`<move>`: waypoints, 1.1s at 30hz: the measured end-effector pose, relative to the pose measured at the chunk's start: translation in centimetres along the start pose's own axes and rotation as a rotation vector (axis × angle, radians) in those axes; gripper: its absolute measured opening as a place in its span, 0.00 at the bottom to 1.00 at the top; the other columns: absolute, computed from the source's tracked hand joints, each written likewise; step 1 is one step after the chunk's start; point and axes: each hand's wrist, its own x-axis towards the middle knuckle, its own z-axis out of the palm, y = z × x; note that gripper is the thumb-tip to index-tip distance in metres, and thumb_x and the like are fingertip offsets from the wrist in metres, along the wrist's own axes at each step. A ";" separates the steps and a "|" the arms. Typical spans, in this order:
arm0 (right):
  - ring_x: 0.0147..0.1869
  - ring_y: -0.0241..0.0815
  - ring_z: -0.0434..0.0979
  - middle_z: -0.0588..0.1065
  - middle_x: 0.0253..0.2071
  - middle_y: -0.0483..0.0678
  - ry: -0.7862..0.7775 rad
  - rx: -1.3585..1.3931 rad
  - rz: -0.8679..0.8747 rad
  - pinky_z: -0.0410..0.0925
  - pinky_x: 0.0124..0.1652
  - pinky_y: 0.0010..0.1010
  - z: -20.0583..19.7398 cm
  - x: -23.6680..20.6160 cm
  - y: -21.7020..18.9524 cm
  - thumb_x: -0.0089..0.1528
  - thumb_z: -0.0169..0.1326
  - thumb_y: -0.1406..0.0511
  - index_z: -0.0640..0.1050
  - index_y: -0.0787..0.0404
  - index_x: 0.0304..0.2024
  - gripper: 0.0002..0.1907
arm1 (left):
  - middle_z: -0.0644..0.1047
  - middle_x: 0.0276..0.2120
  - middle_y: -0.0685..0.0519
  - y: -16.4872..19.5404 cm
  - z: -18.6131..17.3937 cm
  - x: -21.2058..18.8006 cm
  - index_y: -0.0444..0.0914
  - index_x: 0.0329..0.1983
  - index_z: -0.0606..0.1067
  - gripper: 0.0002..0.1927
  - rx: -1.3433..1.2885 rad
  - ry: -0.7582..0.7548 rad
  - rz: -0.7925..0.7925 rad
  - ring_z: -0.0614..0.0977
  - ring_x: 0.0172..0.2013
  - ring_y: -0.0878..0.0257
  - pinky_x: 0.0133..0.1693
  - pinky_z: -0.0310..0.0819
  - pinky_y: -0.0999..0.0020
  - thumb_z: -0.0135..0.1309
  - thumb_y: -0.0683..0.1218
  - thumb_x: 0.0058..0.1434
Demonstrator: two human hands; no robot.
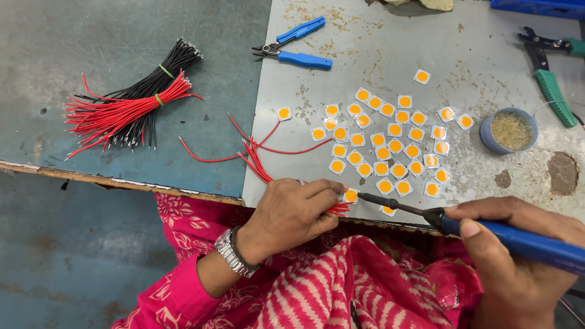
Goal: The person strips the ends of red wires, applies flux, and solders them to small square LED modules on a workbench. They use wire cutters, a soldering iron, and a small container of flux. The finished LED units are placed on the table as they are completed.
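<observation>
On the far left lay two tied bunches of wires (131, 100), one black and one red, side by side on the blue-green board. Next to them, a few loose red wires (256, 152) ran across to the grey table (341, 55).

The left hand (289, 213) was closed around a small bundle of red wires, and its fingertips pinched one little white square with a yellow dot (350, 195) at the table's near edge. The dark tip of the soldering iron (487, 231) touched that square. The right hand (518, 256) was wrapped tight around the iron's blue handle.

Above the hands, about forty more squares (390, 140) lay spread out, too many to count exactly. One blue pair of cutters (295, 45) lay behind them. To the right stood one small round blue tub (509, 130) of yellowish paste, and one green pair of pliers (548, 79).
</observation>
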 end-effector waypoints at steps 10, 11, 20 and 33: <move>0.33 0.32 0.75 0.78 0.31 0.49 0.000 0.111 0.026 0.66 0.40 0.17 0.1 0.0 -0.2 0.61 0.56 0.68 0.81 0.71 0.38 0.09 | 0.81 0.46 0.57 0.0 -0.2 0.0 0.38 0.37 0.76 0.10 -0.002 -0.011 -0.007 0.83 0.31 0.59 0.31 0.75 0.62 0.61 0.47 0.57; 0.35 0.32 0.76 0.78 0.33 0.49 0.013 0.142 0.022 0.67 0.42 0.17 0.1 -0.2 -0.3 0.61 0.56 0.69 0.80 0.71 0.39 0.09 | 0.81 0.46 0.57 0.0 -0.2 0.0 0.38 0.37 0.76 0.10 -0.002 -0.007 -0.004 0.83 0.32 0.59 0.31 0.75 0.62 0.61 0.47 0.57; 0.28 0.31 0.71 0.77 0.28 0.49 -0.001 0.006 0.045 0.61 0.34 0.17 -0.2 -0.6 -0.2 0.59 0.58 0.70 0.82 0.70 0.40 0.09 | 0.82 0.45 0.58 0.1 -0.3 0.2 0.38 0.37 0.76 0.09 -0.018 0.008 -0.006 0.83 0.32 0.59 0.31 0.75 0.62 0.61 0.47 0.57; 0.28 0.33 0.78 0.80 0.28 0.50 -0.100 -0.007 -0.025 0.69 0.34 0.19 0.4 0.1 -0.8 0.55 0.56 0.68 0.82 0.69 0.37 0.10 | 0.82 0.41 0.58 0.5 -0.7 0.2 0.38 0.40 0.77 0.10 -0.031 0.074 -0.007 0.83 0.29 0.57 0.29 0.75 0.62 0.62 0.44 0.57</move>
